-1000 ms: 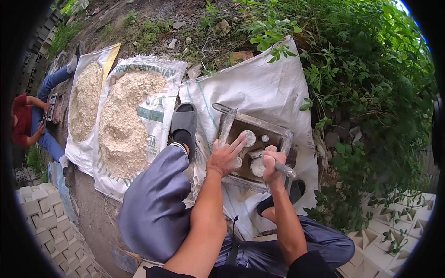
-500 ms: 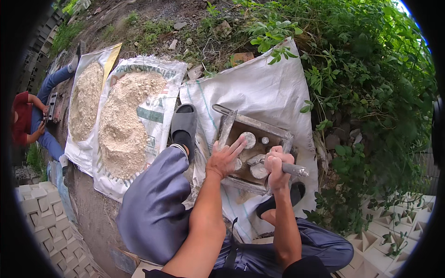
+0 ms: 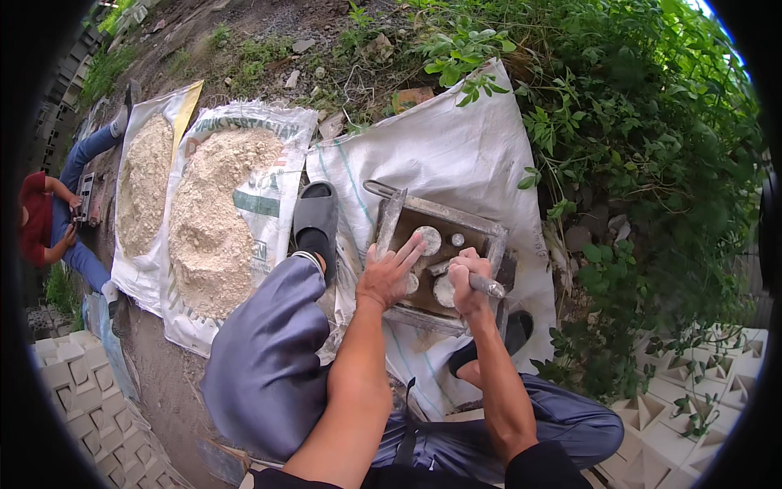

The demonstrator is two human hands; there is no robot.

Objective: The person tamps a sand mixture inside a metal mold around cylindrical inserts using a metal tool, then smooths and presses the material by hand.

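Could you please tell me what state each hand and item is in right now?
left hand: open, flat on the mould
right hand: closed on metal tool
metal mould: sitting on white sack
powder sacks: opened flat, heaped with pale powder

Two white printed sacks (image 3: 232, 204) left, w/ powder.

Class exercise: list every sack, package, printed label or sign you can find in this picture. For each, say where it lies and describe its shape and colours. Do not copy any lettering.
Printed sack: left of the person's knee, flat, white with green lettering and band, heaped with pale powder.
Second sack: further left, white with yellow flap, also holding powder.
Plain white sack: spread under the metal mould, thin green stripes.
No signs or screens.
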